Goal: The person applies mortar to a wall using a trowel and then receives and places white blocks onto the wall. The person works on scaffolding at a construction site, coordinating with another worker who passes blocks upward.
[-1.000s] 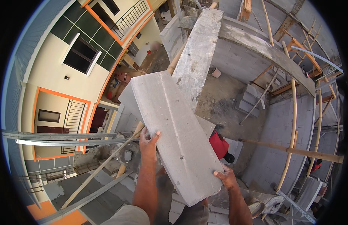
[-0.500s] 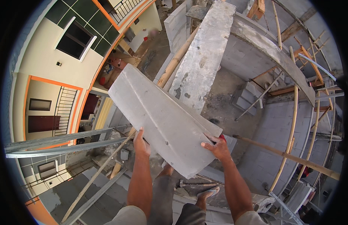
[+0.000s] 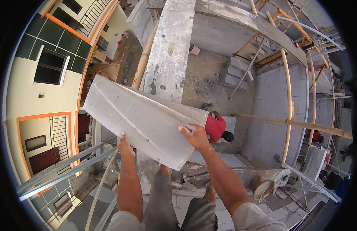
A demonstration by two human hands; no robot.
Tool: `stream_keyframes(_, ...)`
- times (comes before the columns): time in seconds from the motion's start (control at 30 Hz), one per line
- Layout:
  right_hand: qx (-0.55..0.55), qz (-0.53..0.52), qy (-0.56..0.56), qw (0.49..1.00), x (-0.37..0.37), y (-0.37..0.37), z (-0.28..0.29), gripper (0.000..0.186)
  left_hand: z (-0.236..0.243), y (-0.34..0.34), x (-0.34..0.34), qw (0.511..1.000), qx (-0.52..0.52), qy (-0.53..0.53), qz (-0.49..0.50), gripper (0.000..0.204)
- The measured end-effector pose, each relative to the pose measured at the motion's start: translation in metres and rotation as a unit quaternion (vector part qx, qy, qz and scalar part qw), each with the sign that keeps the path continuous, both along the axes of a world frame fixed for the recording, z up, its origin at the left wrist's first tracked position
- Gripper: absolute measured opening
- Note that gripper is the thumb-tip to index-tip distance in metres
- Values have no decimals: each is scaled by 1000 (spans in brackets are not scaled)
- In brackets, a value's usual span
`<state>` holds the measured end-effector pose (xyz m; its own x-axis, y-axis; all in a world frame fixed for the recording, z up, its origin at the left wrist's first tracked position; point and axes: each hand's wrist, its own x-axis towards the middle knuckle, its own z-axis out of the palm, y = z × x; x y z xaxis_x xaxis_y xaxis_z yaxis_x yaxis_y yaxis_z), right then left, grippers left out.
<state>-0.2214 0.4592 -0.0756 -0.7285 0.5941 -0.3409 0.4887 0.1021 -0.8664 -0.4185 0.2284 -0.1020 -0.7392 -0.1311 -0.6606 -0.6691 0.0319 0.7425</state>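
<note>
Tilted in front of me is a long grey aerated concrete block (image 3: 134, 121), held off the ground between my two hands. A shallow diagonal ridge runs along its broad upper face, and its far end points up and left. My left hand (image 3: 126, 147) grips the near left edge, thumb on the upper face and fingers partly hidden beneath. At the right end my right hand (image 3: 193, 136) is closed over the edge, thumb on top, its other fingertips out of sight. Beyond the block lies a broad, stained grey plank (image 3: 168, 50).
Below on the right, a person in a red shirt (image 3: 215, 129) bends low. Stacked blocks (image 3: 234, 73) and a bucket (image 3: 194, 50) sit on the floor beyond. Bamboo poles (image 3: 288, 88) cross the right side; metal channels (image 3: 67, 163) stick out at left. Another bucket (image 3: 262, 187) is lower right.
My view has swung right, so the block and hands appear farther left. The block remains in both hands. The red-shirted person, almost wholly covered before, now shows past the block's right end.
</note>
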Motion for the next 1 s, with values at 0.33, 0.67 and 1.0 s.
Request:
stream_keyframes(0.33, 1, -287, -99, 953, 177, -49, -65, 59, -41, -7, 7, 988, -147, 14, -54, 65)
stream_keyframes(0.67, -99, -297, -390, 866, 450, -90, -106, 59, -43, -34, 180, 982, -126, -136, -41, 72)
stream_keyframes(1.0, -131, -345, -307, 877, 505, -94, -123, 50, -93, 4, 367, 861, -171, -161, -452, 64)
